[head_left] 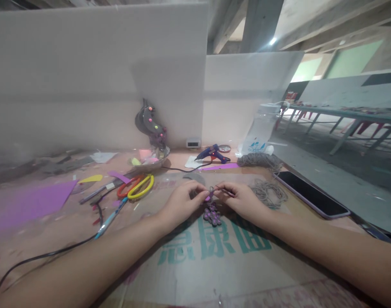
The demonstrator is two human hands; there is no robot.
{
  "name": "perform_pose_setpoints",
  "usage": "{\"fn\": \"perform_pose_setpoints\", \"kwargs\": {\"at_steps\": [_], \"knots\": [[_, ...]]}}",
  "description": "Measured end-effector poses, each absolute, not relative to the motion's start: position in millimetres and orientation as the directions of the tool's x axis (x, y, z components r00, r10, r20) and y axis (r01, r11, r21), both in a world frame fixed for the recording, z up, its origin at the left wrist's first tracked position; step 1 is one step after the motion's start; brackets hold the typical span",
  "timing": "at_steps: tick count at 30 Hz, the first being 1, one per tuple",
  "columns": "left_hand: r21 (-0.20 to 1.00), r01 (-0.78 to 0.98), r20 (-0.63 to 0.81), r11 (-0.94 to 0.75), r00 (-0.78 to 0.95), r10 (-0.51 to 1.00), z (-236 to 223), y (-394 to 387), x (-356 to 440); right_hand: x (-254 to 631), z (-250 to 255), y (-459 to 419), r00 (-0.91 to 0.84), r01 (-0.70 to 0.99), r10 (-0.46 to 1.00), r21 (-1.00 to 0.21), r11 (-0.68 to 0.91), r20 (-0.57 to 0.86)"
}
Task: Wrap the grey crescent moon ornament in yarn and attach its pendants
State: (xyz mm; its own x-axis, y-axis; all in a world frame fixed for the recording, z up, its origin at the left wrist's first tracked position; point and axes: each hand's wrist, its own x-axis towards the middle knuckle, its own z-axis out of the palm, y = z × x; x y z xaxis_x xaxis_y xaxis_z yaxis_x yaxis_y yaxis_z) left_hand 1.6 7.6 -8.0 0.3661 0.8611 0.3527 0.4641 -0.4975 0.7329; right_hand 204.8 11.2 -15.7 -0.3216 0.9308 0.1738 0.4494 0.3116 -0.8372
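My left hand (182, 201) and my right hand (240, 199) meet over a sheet of cardboard with green print (214, 256). Between their fingertips hangs a small purple craft piece (211, 212) made of rounded purple bits. The left fingers pinch its top. The right fingers pinch the same top and also hold a thin dark stick-like thing that I cannot name. Both hands are closed in a pinch.
Yellow and red scissors (138, 187), a pen (110, 219), purple foam sheets (31, 201) and a black cable (54, 252) lie left. A blue glue gun (213, 154), grey twine (268, 192), a phone (311, 194) and a dark decorated ornament (150, 126) stand behind and right.
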Motion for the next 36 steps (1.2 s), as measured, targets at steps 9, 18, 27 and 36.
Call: {"fn": "perform_pose_setpoints", "kwargs": {"at_steps": [9,18,27,36], "knots": [[0.747,0.455,0.331,-0.486,0.379,0.864,-10.7,9.0,2.6,206.5,-15.5,12.7,-0.333,0.481,0.917,-0.797,0.365,0.22],[0.719,0.467,0.372,-0.515,0.367,0.853,-10.6,8.5,0.9,205.2,-9.6,11.7,-0.334,0.453,0.913,-0.809,0.374,0.235],[0.714,0.463,0.368,-0.525,0.39,0.844,-9.7,7.3,0.8,204.5,-14.6,12.4,-0.305,0.442,0.936,-0.844,0.304,0.177],[0.714,0.46,0.375,-0.527,0.384,0.844,-10.4,6.3,0.1,204.1,-13.3,9.7,-0.341,0.426,0.926,-0.851,0.307,0.163]]}}
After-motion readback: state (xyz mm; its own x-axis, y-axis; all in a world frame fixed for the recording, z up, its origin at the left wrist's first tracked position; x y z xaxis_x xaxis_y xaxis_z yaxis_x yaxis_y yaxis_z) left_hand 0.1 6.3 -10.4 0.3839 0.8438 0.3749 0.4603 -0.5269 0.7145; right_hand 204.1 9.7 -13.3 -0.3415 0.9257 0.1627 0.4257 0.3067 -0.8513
